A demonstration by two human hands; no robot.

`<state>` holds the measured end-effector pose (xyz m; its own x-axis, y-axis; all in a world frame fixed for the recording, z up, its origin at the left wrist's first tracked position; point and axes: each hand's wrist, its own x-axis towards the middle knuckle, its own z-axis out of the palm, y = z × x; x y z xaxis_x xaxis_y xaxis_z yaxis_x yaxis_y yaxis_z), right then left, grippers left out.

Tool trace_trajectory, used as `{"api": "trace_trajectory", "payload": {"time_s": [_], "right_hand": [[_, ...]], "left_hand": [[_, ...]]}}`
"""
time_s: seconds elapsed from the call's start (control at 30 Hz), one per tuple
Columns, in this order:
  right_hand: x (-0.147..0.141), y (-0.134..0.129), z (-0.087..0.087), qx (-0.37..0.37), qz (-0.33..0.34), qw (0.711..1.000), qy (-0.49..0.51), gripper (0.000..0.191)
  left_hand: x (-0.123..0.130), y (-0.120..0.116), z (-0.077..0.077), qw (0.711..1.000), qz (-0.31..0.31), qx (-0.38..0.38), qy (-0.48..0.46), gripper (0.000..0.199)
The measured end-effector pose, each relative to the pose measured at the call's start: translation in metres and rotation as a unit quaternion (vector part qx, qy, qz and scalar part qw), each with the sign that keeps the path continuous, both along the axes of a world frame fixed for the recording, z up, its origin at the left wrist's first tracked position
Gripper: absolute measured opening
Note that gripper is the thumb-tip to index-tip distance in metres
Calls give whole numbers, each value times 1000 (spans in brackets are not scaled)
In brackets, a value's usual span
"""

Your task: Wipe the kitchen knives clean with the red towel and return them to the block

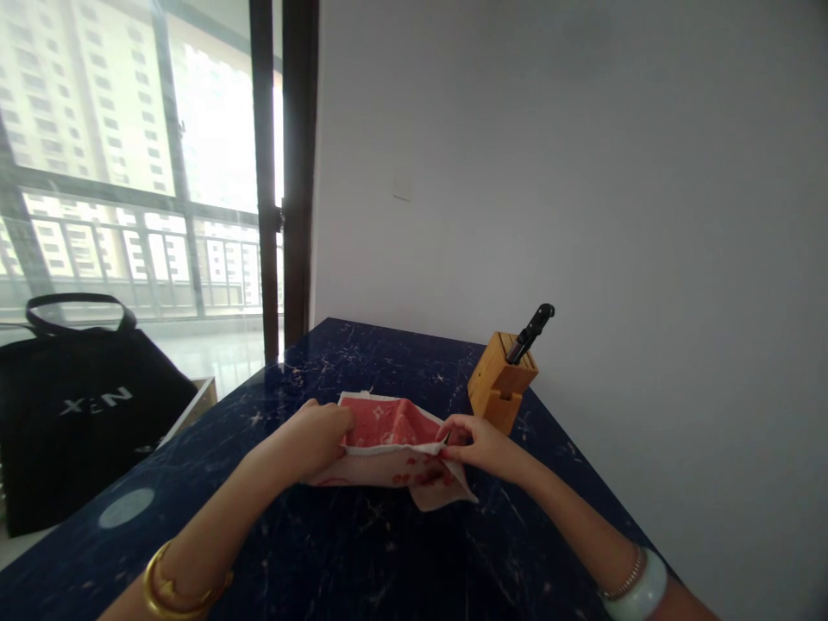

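A red and white patterned cloth [388, 421] lies partly folded over near the middle of the dark blue marbled table [362, 354]. Its red side faces up at the back, and a pale side with red marks hangs toward me. My left hand [322, 438] grips the cloth's left end, fingers curled and partly hidden behind it. At the right end, my right hand [475, 442] pinches the cloth's edge between thumb and fingers. A loose corner droops below my right hand.
Behind my right hand stands a wooden knife block [498, 379] holding a black-handled knife [531, 331]. A black bag [90, 414] sits beyond the table's left edge. A pale wall [582, 216] borders the right side.
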<state>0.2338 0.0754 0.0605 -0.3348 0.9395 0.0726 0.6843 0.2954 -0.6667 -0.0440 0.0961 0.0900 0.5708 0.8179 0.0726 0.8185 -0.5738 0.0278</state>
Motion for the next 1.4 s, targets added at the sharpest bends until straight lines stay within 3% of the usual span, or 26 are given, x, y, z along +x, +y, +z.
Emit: {"api": "trace_trajectory", "payload": {"time_s": [0.07, 0.17, 0.27, 0.37, 0.5, 0.63, 0.83, 0.97, 1.07, 1.17, 1.23, 1.4], "right_hand": [[-3, -2, -17, -20, -13, 1000, 20, 24], [-5, -7, -35, 9, -53, 998, 25, 26], [2, -14, -44, 42, -94, 995, 3, 32], [18, -15, -51, 24, -128, 990, -45, 29], [34, 6, -63, 3, -196, 975, -105, 21], [28, 43, -74, -6, -257, 955, -148, 31], [14, 87, -69, -19, -281, 941, -191, 26], [16, 105, -54, -2, -287, 937, -200, 27], [14, 112, -43, 44, -300, 933, -195, 25], [8, 107, -37, 98, -284, 937, -180, 40], [5, 91, -34, 113, -242, 949, -170, 35], [18, 7, -18, 75, -68, 987, -127, 22]], "left_hand": [[-1, 1, -9, 1000, -13, -12, 15, 20], [-3, 5, -20, 999, -6, -28, 30, 22], [-5, 10, -28, 998, 1, -41, 42, 22], [-8, 12, -34, 997, -11, -56, 50, 19], [-4, 10, -35, 994, -34, -86, 58, 15], [3, 7, -32, 990, -46, -124, 45, 12], [-6, 17, -38, 948, -163, -274, -19, 9], [-11, 21, -47, 922, -184, -337, -38, 13], [-11, 21, -52, 920, -175, -349, -31, 13], [-10, 19, -52, 925, -170, -338, -24, 13], [-11, 17, -51, 927, -174, -330, -24, 13], [-12, 14, -47, 928, -187, -322, -29, 14]]}}
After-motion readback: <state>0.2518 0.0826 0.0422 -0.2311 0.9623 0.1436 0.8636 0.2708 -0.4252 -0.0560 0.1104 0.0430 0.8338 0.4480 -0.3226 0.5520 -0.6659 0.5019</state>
